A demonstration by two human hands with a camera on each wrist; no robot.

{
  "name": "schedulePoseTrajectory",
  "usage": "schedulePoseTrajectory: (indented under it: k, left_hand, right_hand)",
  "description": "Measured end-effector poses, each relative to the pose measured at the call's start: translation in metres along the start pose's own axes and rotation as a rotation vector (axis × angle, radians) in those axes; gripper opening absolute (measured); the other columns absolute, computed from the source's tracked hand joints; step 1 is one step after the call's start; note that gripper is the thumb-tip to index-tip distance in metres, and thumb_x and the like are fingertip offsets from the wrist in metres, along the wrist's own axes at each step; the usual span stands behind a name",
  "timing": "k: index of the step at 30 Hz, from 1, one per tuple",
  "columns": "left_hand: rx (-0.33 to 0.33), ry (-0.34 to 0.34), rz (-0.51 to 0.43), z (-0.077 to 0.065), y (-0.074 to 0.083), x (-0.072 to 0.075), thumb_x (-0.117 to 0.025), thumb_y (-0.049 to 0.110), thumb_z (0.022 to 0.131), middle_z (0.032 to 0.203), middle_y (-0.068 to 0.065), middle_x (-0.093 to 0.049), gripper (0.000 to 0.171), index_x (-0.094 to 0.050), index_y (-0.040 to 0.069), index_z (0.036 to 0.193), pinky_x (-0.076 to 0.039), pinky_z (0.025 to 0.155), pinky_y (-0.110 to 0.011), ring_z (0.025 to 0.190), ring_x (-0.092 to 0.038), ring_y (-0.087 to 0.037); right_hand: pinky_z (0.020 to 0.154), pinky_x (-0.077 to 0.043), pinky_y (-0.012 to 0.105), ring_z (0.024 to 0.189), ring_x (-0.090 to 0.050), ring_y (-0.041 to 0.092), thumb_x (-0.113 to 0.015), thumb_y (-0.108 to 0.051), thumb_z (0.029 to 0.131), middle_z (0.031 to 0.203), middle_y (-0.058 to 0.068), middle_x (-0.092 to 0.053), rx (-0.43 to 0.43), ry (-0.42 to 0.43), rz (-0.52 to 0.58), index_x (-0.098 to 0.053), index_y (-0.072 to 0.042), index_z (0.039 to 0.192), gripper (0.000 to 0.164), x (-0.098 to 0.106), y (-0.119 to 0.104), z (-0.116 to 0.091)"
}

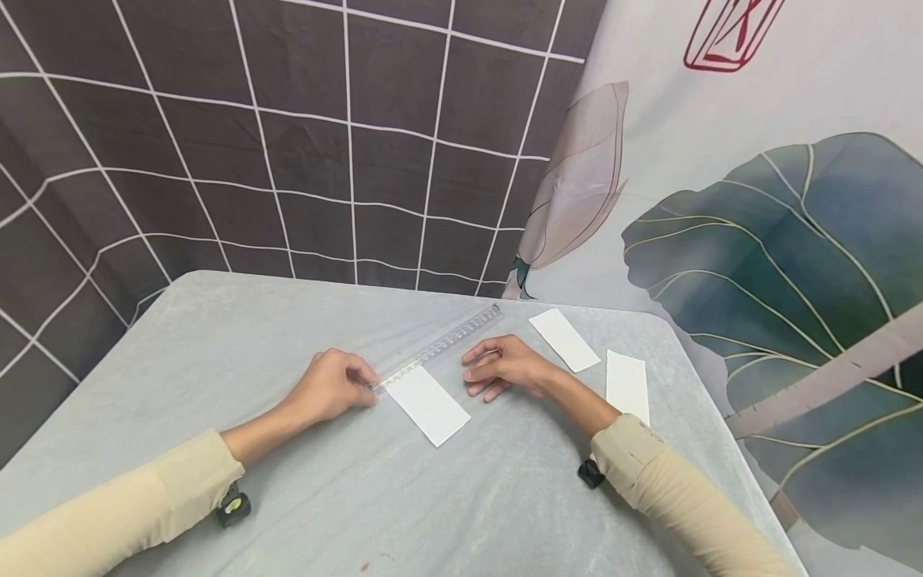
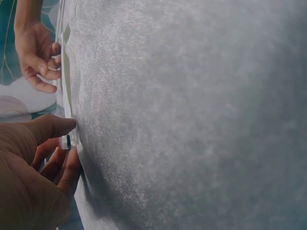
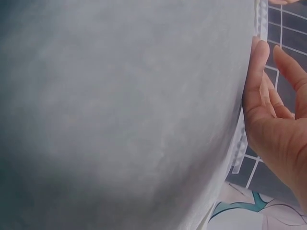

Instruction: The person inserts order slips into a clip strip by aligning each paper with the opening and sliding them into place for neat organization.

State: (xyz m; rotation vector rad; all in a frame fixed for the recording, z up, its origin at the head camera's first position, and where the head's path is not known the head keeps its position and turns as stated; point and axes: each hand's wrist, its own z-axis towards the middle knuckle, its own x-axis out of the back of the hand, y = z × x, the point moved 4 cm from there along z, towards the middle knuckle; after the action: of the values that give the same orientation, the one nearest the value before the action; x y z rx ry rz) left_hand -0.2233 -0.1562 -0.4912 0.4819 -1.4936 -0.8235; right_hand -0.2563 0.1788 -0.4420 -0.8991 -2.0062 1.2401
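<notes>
My left hand (image 1: 333,385) pinches the near left end of a clear plastic ruler (image 1: 445,344), thumb and fingertips at its tip. Slanting away to the upper right, the ruler runs along the top edge of a white rectangular card (image 1: 430,407) on the table. In the left wrist view the ruler's end (image 2: 67,141) shows between the thumb and fingers. Just right of the card, my right hand (image 1: 508,369) holds nothing, its fingers loosely bent and spread. The right wrist view shows a gap between its thumb (image 3: 290,67) and fingers.
Two more white cards lie to the right, one (image 1: 565,340) beyond my right hand and one (image 1: 627,385) partly behind my right forearm. A grey cloth covers the table (image 1: 303,497). A dark gridded curtain (image 1: 310,160) and a leaf-patterned curtain (image 1: 786,240) hang behind.
</notes>
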Motion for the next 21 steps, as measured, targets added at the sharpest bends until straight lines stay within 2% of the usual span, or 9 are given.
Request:
schedulePoseTrajectory:
  k: [6,15,21]
  left_hand:
    - [0.004,-0.002,-0.002,0.0004,-0.0008,-0.0007,-0.098,0.021,0.071,0.082,0.021,-0.080,0.026,-0.086,0.037,0.086,-0.061,0.079,-0.034,0.087,-0.075,-0.014]
    - [-0.003,0.019,0.007,-0.0020,0.0017,-0.0005,-0.099,0.023,0.070,0.082,0.019,-0.081,0.024,-0.087,0.032,0.089,-0.060,0.078,-0.028,0.085,-0.073,-0.008]
    - [-0.036,0.024,-0.016,-0.0036,0.0035,-0.0003,-0.099,0.023,0.070,0.084,0.013,-0.082,0.024,-0.089,0.027,0.091,-0.059,0.073,-0.026,0.082,-0.073,-0.007]
  right_hand:
    - [0.069,-0.069,0.033,0.081,-0.084,0.018,-0.080,-0.001,0.099,0.098,0.004,-0.086,-0.002,-0.006,0.005,-0.067,0.007,0.138,0.042,0.0022,0.0010,-0.0012]
    - [0.069,-0.069,0.033,0.081,-0.084,0.019,-0.079,-0.002,0.099,0.097,0.004,-0.086,0.006,-0.010,0.012,-0.065,0.007,0.140,0.044,0.0060,-0.0001,-0.0050]
    - [0.071,-0.070,0.035,0.084,-0.085,0.020,-0.077,-0.002,0.101,0.101,0.006,-0.087,0.004,-0.015,0.029,-0.064,0.008,0.141,0.043,0.0085,0.0005,-0.0066]
